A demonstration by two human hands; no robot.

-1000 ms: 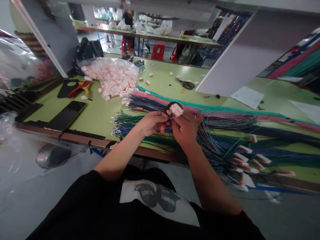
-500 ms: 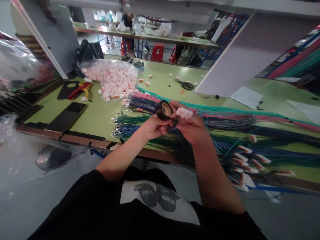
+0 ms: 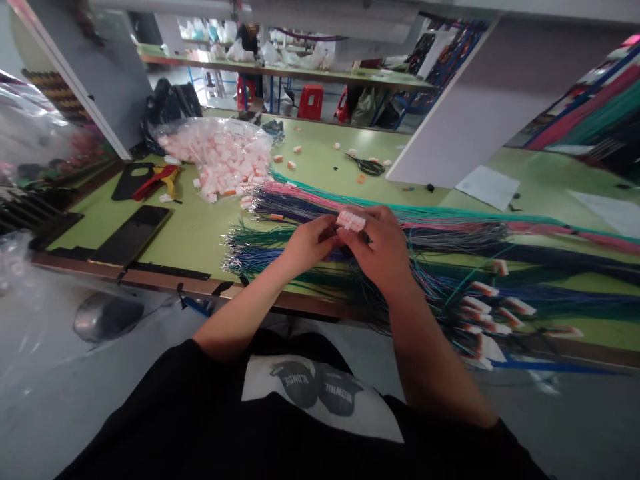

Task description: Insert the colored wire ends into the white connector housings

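Observation:
Above the wire bundles, my right hand is closed on a white-and-orange plastic connector housing, which shows above the thumb. My left hand meets it from the left, thumb and fingertips pinched together just below the connector. What the left fingertips hold is hidden. The black tape roll does not show now. Under and around both hands lie bundles of wires: green and pink wires at the back, blue ones nearer me, with metal terminals at their left ends.
A clear bag of connector housings lies at the back left. Nearby are a phone and red-and-yellow pliers. Black scissors lie behind the wires. Finished-looking wired connectors cluster at the right. A white upright panel stands behind.
The tape roll held up at my left hand has gone out of sight. The connector has shifted left and turned, and my hands have drawn closer together.

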